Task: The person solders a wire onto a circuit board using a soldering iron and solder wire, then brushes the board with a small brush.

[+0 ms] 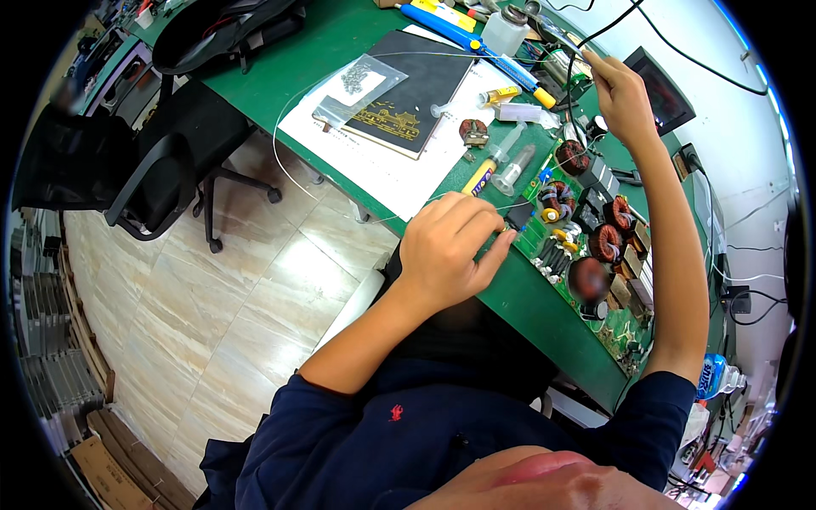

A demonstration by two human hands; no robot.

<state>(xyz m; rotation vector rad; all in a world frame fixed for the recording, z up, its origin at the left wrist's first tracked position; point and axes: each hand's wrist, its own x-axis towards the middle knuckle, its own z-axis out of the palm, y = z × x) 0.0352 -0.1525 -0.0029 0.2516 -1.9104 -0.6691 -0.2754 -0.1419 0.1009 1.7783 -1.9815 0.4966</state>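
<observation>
My left hand [450, 248] is closed in a pinch at the left edge of a green circuit board [544, 248]. A thin silvery wire [285, 161] runs from beside its fingers, loops out over the floor and passes back above the table. The board carries copper-wound coils [605, 243], dark blocks and yellow parts. At the far right, my right hand [625, 95] is raised with its fingers closed, beside a silvery metal piece [561, 38]; what it grips is partly hidden. Near my left hand lie a yellow-labelled syringe [483, 175] and a clear syringe [513, 170].
A black notebook [429, 76] and a clear bag of small metal parts [361, 85] lie on white paper [399, 183]. Beyond are a blue-and-yellow desoldering pump [476, 44] and a white bottle [506, 32]. An office chair [183, 161] stands left. Black cables hang at the right.
</observation>
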